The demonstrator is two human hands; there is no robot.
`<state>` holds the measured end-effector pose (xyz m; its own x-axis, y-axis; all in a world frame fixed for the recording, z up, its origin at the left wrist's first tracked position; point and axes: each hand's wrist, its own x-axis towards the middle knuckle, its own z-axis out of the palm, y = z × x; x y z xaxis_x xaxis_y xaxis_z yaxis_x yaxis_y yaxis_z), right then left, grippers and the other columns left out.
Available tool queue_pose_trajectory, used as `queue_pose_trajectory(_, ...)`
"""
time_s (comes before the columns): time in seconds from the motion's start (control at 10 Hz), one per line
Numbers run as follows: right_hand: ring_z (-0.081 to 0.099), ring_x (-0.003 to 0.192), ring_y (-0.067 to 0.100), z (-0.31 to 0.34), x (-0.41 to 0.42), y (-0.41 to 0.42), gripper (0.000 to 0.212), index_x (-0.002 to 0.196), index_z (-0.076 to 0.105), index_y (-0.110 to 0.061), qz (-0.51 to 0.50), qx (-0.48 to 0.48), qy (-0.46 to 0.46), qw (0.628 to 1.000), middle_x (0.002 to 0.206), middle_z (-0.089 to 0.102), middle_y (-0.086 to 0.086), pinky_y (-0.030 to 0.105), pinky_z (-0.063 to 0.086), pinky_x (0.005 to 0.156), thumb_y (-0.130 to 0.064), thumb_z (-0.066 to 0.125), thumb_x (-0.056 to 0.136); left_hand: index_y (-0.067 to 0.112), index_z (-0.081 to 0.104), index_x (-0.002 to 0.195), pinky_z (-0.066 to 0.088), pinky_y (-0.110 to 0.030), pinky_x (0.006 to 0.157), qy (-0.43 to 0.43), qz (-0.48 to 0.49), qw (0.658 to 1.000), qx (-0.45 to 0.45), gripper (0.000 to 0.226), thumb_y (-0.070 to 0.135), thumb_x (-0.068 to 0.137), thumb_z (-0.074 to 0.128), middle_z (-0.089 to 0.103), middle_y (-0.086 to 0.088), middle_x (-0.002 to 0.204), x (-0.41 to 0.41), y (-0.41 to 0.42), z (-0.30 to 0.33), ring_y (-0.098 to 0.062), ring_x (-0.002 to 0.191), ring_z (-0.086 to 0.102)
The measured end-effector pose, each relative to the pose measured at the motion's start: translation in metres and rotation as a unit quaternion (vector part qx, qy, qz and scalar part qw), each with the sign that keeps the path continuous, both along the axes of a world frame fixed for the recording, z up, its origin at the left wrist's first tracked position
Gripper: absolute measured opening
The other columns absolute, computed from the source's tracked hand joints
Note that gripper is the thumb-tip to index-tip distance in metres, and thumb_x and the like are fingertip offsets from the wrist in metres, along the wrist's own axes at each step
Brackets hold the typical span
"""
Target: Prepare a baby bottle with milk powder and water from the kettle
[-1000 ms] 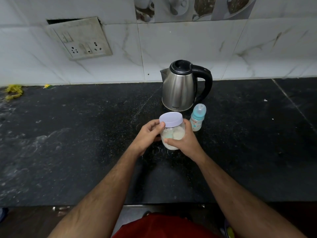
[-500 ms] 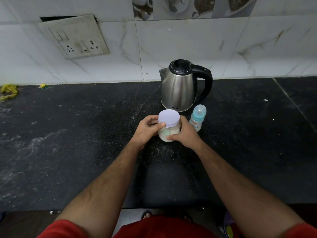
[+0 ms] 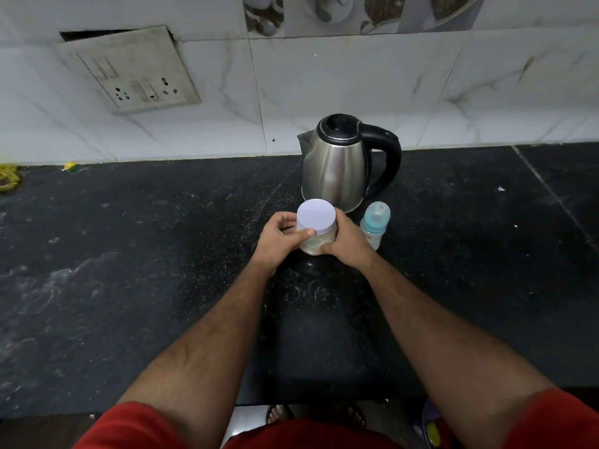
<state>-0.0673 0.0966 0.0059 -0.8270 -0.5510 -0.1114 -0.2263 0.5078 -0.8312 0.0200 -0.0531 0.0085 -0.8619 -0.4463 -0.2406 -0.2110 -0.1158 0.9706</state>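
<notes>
Hands (image 3: 311, 241) curl around lidded powder jar (image 3: 316, 230) on counter (image 3: 162, 254).

Jar (image 3: 313, 244) lowered onto counter (image 3: 162, 254).

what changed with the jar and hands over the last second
The jar of milk powder was held tilted just above the counter a second ago; now it is upright and low on the black counter, though contact is hidden. The left hand and right hand grip it as before, the lavender lid still on. The kettle and baby bottle have not moved.
</notes>
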Motion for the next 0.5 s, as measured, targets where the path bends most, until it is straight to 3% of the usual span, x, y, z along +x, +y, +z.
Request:
queue_pose_trajectory(0.1,0.05,0.126,0.019,0.002,0.0,0.0,0.095,0.146,0.038,-0.019,0.0,0.002,-0.009,1.0,0.141,0.053,0.002,0.027,0.039,0.098,-0.008,0.085,0.064,0.017,0.06,0.109,0.057,-0.04,0.091,-0.003,0.003,1.0,-0.006,0.046,0.016,0.072,0.088,0.066,-0.009,0.118,-0.001,-0.002,-0.005,-0.023,0.108,0.068)
queue_pose_trajectory(0.3,0.05,0.124,0.018,0.004,0.002,0.001,0.097,0.149,0.033,-0.019,0.005,0.014,-0.011,1.0,0.142,0.053,0.003,0.025,0.037,0.094,-0.012,0.085,0.067,0.016,0.057,0.121,0.053,-0.042,0.099,-0.015,-0.017,0.999,-0.023,0.053,0.024,0.077,0.084,0.064,-0.005,0.123,0.0,-0.002,-0.006,-0.021,0.115,0.064)
queue_pose_trajectory(0.4,0.05,0.121,0.015,0.002,0.006,0.003,0.094,0.147,0.035,-0.017,0.001,0.007,-0.002,1.0,0.141,0.053,0.004,0.029,0.04,0.096,-0.013,0.085,0.068,0.013,0.051,0.135,0.049,-0.041,0.105,-0.032,-0.016,0.999,-0.03,0.06,0.03,0.084,0.077,0.061,-0.005,0.132,0.005,-0.001,-0.007,-0.019,0.121,0.059)
queue_pose_trajectory(0.5,0.055,0.123,0.026,-0.004,0.015,0.006,0.08,0.141,0.042,-0.009,-0.037,0.014,0.026,0.999,0.137,0.057,0.01,0.038,0.047,0.1,-0.015,0.082,0.071,0.013,0.051,0.138,0.045,-0.041,0.108,-0.05,0.02,0.996,-0.073,0.058,0.033,0.088,0.072,0.059,-0.008,0.137,0.017,0.003,-0.008,-0.019,0.124,0.057)
